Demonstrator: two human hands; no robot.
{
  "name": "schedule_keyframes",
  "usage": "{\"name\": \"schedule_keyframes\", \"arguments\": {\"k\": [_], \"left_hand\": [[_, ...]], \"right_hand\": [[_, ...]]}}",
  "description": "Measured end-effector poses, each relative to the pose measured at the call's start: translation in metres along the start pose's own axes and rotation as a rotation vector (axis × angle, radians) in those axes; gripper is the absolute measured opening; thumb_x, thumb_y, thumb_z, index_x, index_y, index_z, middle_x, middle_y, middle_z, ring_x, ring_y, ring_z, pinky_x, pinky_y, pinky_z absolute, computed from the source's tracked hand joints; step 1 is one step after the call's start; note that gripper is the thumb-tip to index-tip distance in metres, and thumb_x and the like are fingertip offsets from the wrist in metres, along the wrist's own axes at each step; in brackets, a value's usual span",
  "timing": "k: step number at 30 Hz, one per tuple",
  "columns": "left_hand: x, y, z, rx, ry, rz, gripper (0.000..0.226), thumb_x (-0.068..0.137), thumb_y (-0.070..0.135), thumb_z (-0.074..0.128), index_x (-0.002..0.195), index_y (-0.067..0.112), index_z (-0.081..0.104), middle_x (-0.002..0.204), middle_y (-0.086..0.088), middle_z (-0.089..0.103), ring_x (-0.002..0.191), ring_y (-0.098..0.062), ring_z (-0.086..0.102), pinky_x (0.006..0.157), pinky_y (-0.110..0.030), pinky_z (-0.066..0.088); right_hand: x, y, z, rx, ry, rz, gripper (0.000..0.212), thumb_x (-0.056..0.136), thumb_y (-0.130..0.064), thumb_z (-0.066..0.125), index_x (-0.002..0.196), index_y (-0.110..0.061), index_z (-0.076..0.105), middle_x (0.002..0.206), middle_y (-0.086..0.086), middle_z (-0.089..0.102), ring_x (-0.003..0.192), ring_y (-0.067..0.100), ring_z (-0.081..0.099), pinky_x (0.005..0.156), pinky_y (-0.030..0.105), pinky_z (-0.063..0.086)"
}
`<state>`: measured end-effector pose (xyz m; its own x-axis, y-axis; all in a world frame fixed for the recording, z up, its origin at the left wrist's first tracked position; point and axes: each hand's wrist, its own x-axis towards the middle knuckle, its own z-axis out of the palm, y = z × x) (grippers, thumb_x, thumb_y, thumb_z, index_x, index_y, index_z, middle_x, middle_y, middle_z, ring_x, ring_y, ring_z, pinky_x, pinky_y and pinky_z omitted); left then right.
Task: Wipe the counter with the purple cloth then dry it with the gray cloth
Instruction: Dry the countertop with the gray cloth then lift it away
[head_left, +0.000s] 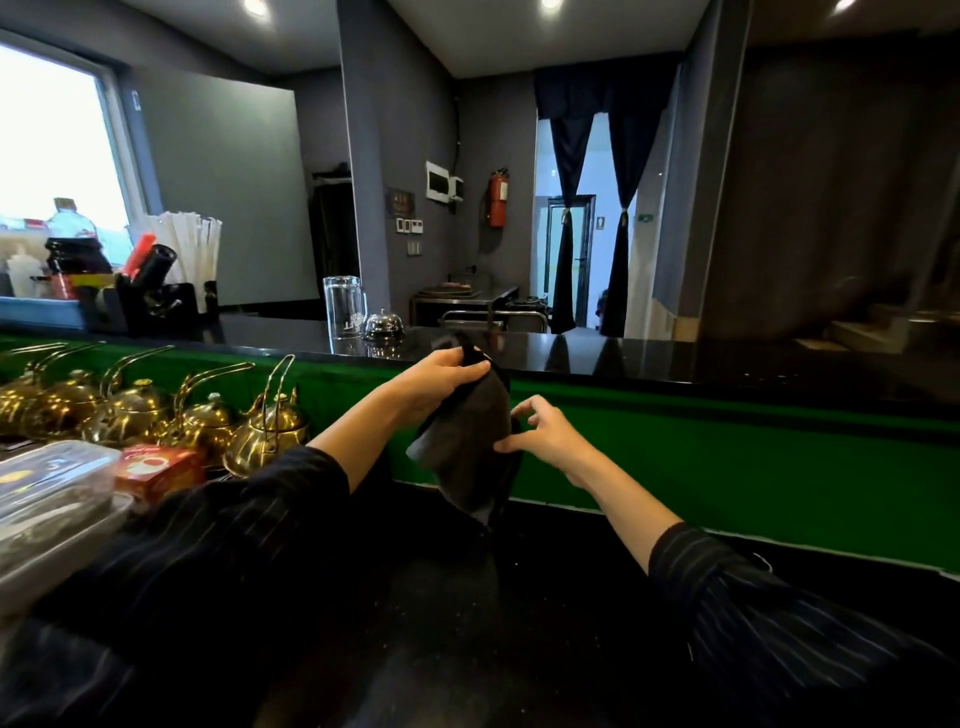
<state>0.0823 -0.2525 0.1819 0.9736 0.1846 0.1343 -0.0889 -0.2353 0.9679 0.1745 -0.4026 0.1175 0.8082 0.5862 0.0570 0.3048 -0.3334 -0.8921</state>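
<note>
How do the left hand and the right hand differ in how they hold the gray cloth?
The left hand is higher and grips the top of the gray cloth with curled fingers; the right hand is lower and pinches its side edge. The left hand is at the cloth's left, the right hand at its right. Both hold the same cloth above the counter.

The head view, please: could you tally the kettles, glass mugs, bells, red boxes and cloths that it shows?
gold kettles: 5
glass mug: 1
bell: 1
red box: 1
gray cloth: 1
Total: 9
</note>
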Motion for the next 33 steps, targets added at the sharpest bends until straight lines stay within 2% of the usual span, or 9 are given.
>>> {"name": "schedule_keyframes", "arguments": {"k": [3,6,9,13,17,21,25,29,33], "left_hand": [[-0.001,0.017,-0.001,0.138,-0.062,0.010,0.012,0.096,0.016,0.053,0.103,0.011,0.061,0.096,-0.007,0.067,0.086,-0.017,0.067,0.082,-0.030,0.055],[-0.002,0.031,-0.001,0.222,-0.088,0.006,0.008,0.095,0.016,0.055,0.095,0.016,0.063,0.090,-0.003,0.068,0.072,-0.008,0.069,0.064,-0.020,0.056],[-0.003,0.041,-0.003,0.219,-0.068,-0.009,0.008,0.095,0.015,0.054,0.093,0.018,0.061,0.086,-0.001,0.066,0.062,-0.003,0.069,0.055,-0.016,0.054],[-0.002,0.044,-0.013,0.228,-0.073,-0.052,0.007,0.094,0.019,0.056,0.095,0.017,0.063,0.091,-0.003,0.068,0.069,-0.008,0.069,0.059,-0.019,0.056],[0.000,0.043,-0.030,0.300,0.011,-0.110,0.017,0.092,0.023,0.061,0.105,0.014,0.064,0.093,-0.002,0.068,0.078,-0.013,0.065,0.056,-0.021,0.054],[0.011,0.013,-0.045,0.244,0.205,-0.078,0.017,0.088,0.020,0.065,0.102,0.012,0.065,0.091,-0.004,0.064,0.088,-0.021,0.060,0.067,-0.023,0.048],[0.000,-0.057,-0.035,0.525,0.224,-0.417,0.065,0.089,0.055,0.052,0.126,0.002,0.048,0.116,-0.016,0.059,0.096,-0.028,0.061,0.083,-0.042,0.048],[-0.029,-0.116,-0.011,0.030,-0.139,-0.800,0.101,0.082,0.079,0.006,0.134,0.003,0.047,0.110,-0.020,0.061,0.105,-0.033,0.061,0.106,-0.054,0.027],[-0.030,-0.109,0.007,-0.407,0.006,-0.735,0.062,0.086,0.067,0.032,0.102,0.016,0.064,0.104,-0.014,0.065,0.096,-0.035,0.058,0.107,-0.057,0.015]], "right_hand": [[-0.006,-0.009,-0.010,0.039,-0.034,-0.142,0.054,0.076,-0.010,0.078,0.124,-0.017,0.054,0.137,0.007,0.044,0.127,0.022,0.040,0.099,0.034,0.038],[-0.012,-0.022,-0.017,0.123,-0.155,-0.137,0.038,0.082,-0.001,0.069,0.120,-0.004,0.062,0.121,0.008,0.064,0.104,0.014,0.060,0.086,0.028,0.047],[-0.006,-0.024,-0.018,0.157,-0.186,-0.082,0.022,0.081,-0.006,0.069,0.101,-0.010,0.062,0.115,0.009,0.067,0.112,0.027,0.061,0.099,0.046,0.042],[-0.002,-0.024,-0.012,0.234,-0.293,-0.014,0.044,0.079,-0.001,0.072,0.120,-0.006,0.059,0.123,0.015,0.065,0.116,0.030,0.061,0.106,0.050,0.042],[-0.004,-0.023,-0.014,0.227,-0.368,0.008,0.029,0.083,-0.004,0.070,0.112,-0.002,0.068,0.107,0.010,0.072,0.101,0.023,0.068,0.097,0.039,0.050],[-0.004,-0.026,-0.015,0.309,-0.430,-0.017,0.018,0.084,0.001,0.065,0.101,-0.004,0.071,0.096,0.009,0.073,0.091,0.022,0.069,0.092,0.037,0.052],[0.004,-0.029,-0.008,0.417,-0.279,0.014,0.014,0.086,0.006,0.061,0.093,-0.001,0.071,0.081,0.009,0.072,0.074,0.019,0.070,0.075,0.029,0.059],[0.007,-0.025,-0.003,0.429,-0.219,0.096,0.017,0.088,0.008,0.057,0.100,0.003,0.068,0.088,0.015,0.069,0.080,0.025,0.068,0.082,0.036,0.056],[0.008,-0.024,-0.005,0.444,-0.226,0.124,0.029,0.085,0.020,0.049,0.101,0.003,0.066,0.096,0.016,0.069,0.094,0.028,0.066,0.089,0.037,0.053]]}}
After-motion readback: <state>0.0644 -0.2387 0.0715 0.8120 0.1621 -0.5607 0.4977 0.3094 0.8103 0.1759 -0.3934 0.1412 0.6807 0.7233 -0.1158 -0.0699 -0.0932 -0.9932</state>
